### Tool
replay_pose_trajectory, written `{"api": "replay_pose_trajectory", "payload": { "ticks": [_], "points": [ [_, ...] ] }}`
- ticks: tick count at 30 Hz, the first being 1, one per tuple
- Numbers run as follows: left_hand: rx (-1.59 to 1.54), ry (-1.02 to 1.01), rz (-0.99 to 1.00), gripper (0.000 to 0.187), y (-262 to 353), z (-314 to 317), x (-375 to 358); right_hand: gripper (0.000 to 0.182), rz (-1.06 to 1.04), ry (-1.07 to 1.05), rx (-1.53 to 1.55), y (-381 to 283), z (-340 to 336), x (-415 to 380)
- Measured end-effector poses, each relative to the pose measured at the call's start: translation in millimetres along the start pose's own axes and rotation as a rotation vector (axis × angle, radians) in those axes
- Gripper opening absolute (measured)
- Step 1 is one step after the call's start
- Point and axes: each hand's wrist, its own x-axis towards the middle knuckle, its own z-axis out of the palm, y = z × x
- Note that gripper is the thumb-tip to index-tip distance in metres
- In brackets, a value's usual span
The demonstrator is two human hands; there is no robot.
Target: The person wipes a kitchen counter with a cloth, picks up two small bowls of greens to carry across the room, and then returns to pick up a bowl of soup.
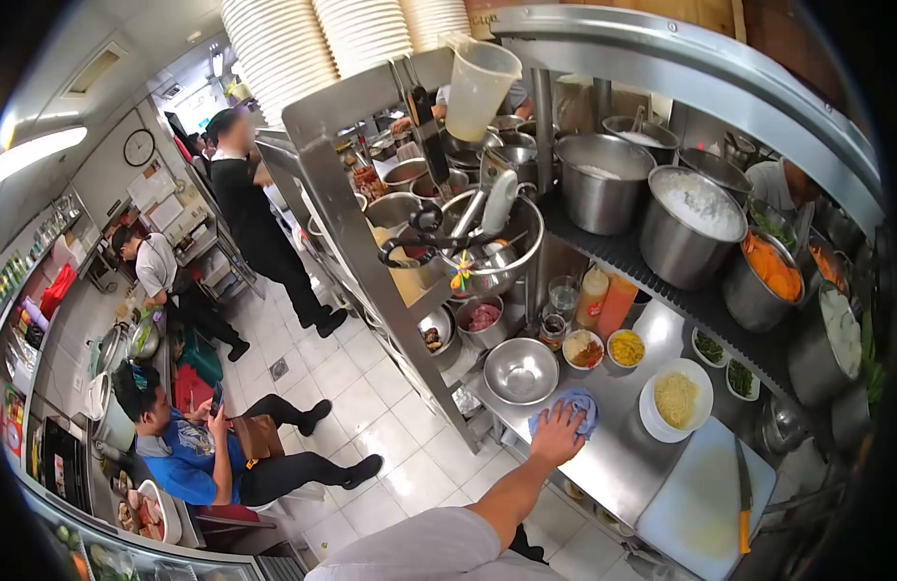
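Note:
My left hand point(555, 433) lies flat, fingers spread, on a blue cloth point(574, 405) on the steel counter point(613, 465); my bare forearm and grey sleeve reach in from the bottom. An empty steel bowl point(521, 371) sits just beyond the cloth. To the right stands a white bowl of noodles point(676, 399). Small bowls of red sauce point(584, 350) and yellow corn point(627, 348) are behind. My right hand is not in view.
A white cutting board point(705, 504) with an orange-handled knife point(744, 494) lies at the counter's near end. Steel pots of rice point(695, 218) and carrot point(768, 271) fill the shelf above. Three people point(260, 223) occupy the tiled aisle, one seated point(206, 445) with a phone.

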Motion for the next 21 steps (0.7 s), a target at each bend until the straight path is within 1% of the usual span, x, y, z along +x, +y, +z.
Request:
{"api": "replay_pose_trajectory", "payload": {
  "ticks": [2,3,5,7,9,12,13,14,16,17,18,20,21],
  "points": [
    [0.015,-0.023,0.004,0.064,1.9,-0.2,-1.3,0.028,-0.003,-0.038,0.000,-0.2,-2.6,0.5],
    [0.001,-0.036,0.001,0.064,2.3,-2.9,-1.6,0.028,-0.009,-0.033,-0.008,3.6,-2.6,-0.4],
    [-0.013,-0.027,0.006,0.064,3.2,-2.6,-3.0,0.035,-0.060,-0.017,-0.113,6.2,1.8,-3.9],
    [-0.021,-0.012,-0.002,0.064,0.2,-1.5,-2.4,0.037,-0.082,-0.009,-0.108,5.5,1.8,-3.3],
    [-0.013,-0.019,0.011,0.063,0.1,2.6,-2.0,0.046,-0.144,-0.044,-0.110,6.2,-1.0,-2.7],
    [-0.019,-0.011,0.019,0.062,-1.7,7.8,-0.9,0.050,-0.155,-0.013,-0.154,3.9,-1.5,-2.9],
    [-0.016,-0.018,0.028,0.062,-1.5,7.5,-3.0,0.058,-0.147,-0.064,-0.151,13.5,0.6,-1.8],
    [-0.018,-0.013,0.026,0.062,-1.7,7.2,-4.3,0.058,-0.147,-0.073,-0.159,20.0,0.7,-6.6],
    [-0.019,-0.010,0.034,0.062,-1.2,5.3,-2.7,0.065,-0.181,-0.162,-0.198,17.3,-4.3,-3.8],
    [-0.006,-0.009,0.040,0.063,-1.2,3.9,-0.7,0.073,-0.156,-0.191,-0.228,28.4,1.5,-9.2],
    [0.006,-0.012,0.042,0.063,-1.2,3.1,-2.5,0.073,-0.159,-0.197,-0.233,44.3,8.9,-13.8],
    [0.011,-0.048,0.060,0.065,-2.2,0.9,-1.6,0.077,0.273,-0.804,-0.356,74.2,18.5,-13.3],
    [0.013,-0.070,0.065,0.066,-2.3,1.5,-0.2,0.080,0.244,-0.787,-0.417,64.3,12.5,-13.4]
  ]
}}
